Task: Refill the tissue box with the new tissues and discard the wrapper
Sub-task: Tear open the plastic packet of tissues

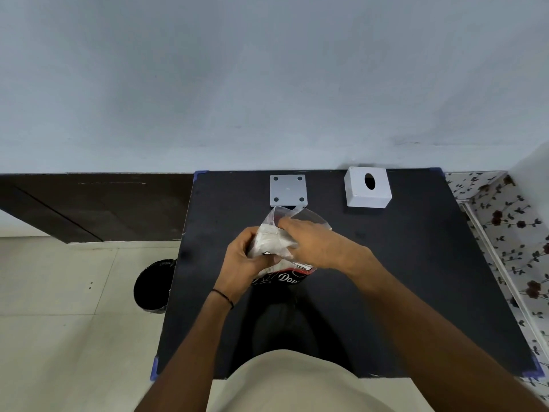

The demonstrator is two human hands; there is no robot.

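I hold a plastic tissue pack over the middle of the black table (416,263). Its wrapper (309,217) is clear at the opened top and red and black at the bottom. My left hand (240,260) grips the wrapper from the left side. My right hand (315,242) has its fingers inside the open top, on the white tissues (270,240). The white tissue box cover (368,188), with an oval hole on top, stands at the back right. Its flat white base plate (288,190) lies at the back centre, apart from the cover.
A black bin (153,285) stands on the tiled floor just left of the table. A dark wooden panel runs along the wall at the left. A floral-patterned surface borders the table's right side. The wall rises right behind the table.
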